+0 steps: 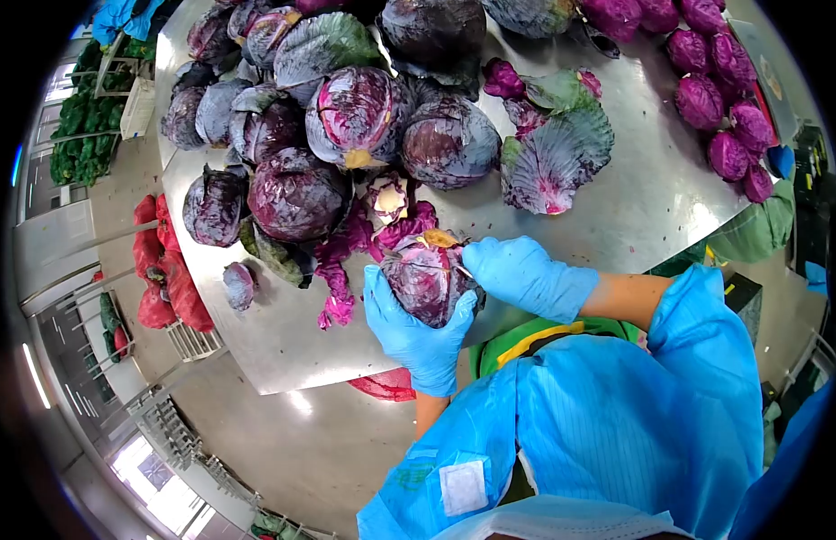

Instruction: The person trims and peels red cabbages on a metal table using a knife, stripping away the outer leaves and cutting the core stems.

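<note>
Near the table's front edge, a red cabbage [423,281] rests in my left hand [416,335], whose gloved fingers and thumb wrap around it from below. A brownish cut stem end shows at its top. My right hand [528,277], also in a blue glove, is closed against the cabbage's upper right side; whatever its fingers grip is hidden. Just beyond the cabbage lie torn purple leaves [339,274] and a pale cut piece of stem [388,198]. Loose outer leaves [557,157] spread out farther back.
Untrimmed red cabbages [296,193] are heaped at the left and back of the metal table [652,193]. Bright purple trimmed heads [731,67] are piled at the right edge. Red mesh sacks [175,292] stand on the left, past the table's edge. A small leaf [239,286] lies nearby.
</note>
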Tool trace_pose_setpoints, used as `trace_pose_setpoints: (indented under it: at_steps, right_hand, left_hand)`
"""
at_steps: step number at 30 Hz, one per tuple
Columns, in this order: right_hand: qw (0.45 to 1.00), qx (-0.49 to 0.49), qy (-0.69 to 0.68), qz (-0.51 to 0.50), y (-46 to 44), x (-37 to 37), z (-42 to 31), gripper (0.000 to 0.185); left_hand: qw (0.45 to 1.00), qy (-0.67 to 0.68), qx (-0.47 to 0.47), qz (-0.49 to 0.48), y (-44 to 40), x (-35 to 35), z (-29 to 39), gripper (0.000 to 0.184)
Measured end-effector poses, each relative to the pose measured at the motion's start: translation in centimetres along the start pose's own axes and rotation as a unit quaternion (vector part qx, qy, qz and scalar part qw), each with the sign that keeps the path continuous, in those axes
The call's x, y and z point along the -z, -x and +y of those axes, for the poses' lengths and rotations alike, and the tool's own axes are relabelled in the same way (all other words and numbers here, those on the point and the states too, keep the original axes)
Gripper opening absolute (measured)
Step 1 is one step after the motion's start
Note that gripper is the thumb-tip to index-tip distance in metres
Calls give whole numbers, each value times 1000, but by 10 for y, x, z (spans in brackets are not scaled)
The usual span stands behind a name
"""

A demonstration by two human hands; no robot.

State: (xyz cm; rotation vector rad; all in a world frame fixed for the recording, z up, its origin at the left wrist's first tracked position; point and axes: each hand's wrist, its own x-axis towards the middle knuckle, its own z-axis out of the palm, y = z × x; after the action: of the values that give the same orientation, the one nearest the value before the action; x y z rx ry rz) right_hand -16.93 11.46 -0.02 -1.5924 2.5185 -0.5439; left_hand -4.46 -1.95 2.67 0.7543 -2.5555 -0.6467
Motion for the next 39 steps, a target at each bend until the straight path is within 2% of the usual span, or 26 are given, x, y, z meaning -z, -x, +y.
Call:
trace_pose_setpoints:
  at_steps: [8, 9, 14, 15, 18, 19, 20, 22, 23, 25, 26, 27, 29, 30, 32, 33, 36, 37, 39]
  right_hand:
    - [996, -26, -44, -67, 13, 22, 1, 12]
    - [994, -38, -14, -100, 14, 30, -1, 11]
    - [997, -44, -26, -53, -2, -35, 18, 11]
    - [998, -44, -34, -40, -7, -43, 18, 11]
    - [979, -90, -102, -150, 15, -34, 37, 9]
    - [986, -71, -114, -102, 35, -33, 43, 7]
    - [989, -81, -84, -93, 42, -31, 52, 7]
    - [989, -110, -51, -85, 61, -32, 40, 7]
    - [986, -127, -50, -97, 61, -35, 38, 15]
    - [978, -108, -180, -11, 59, -30, 30, 23]
    - [963, -101, -248, 25, 61, -29, 22, 27]
    - [954, -97, -282, 28, 61, -31, 16, 30]
    - [932, -93, -348, 33, 55, -36, -2, 37]
    - [881, -140, -451, -16, 49, -38, -8, 38]
    - [734, -230, -628, -120, 32, -41, -23, 39]
    - [712, -226, -652, -129, 28, -49, -29, 39]
    - [826, -133, -547, -30, 25, -70, -45, 42]
    - [819, -127, -559, -11, 24, -68, -47, 43]
    - [874, -100, -476, 20, 23, -61, -47, 45]
  left_hand:
    - [999, 40, 16, -19, -5, 4, -2, 104]
    - [999, 45, 17, -21, -7, 5, -1, 103]
    - [995, 90, 27, -26, -13, 4, -12, 103]
    - [998, 63, -4, -12, -12, 3, -10, 105]
    - [999, -12, -10, -28, -10, 4, 5, 109]
    - [1000, 10, -2, 3, -4, 1, -5, 110]
    - [996, 77, 50, 14, -3, 2, -13, 109]
    - [974, 190, 122, 5, -3, 12, -28, 106]
    - [972, 206, 114, -17, 0, 17, -43, 108]
    - [958, 267, 102, -22, 13, 24, -55, 110]
    - [950, 296, 99, -29, 24, 32, -58, 111]
    - [945, 304, 111, -48, 35, 39, -59, 113]
    - [934, 320, 158, -28, 58, 48, -54, 111]
    - [924, 338, 179, -9, 70, 46, -56, 110]
    - [882, 359, 298, 60, 86, 41, -53, 106]
    - [835, 421, 338, 103, 91, 37, -48, 100]
    - [777, 502, 347, 151, 98, 36, -40, 97]
    - [797, 480, 333, 151, 99, 34, -43, 95]
    - [825, 436, 324, 153, 103, 29, -38, 101]
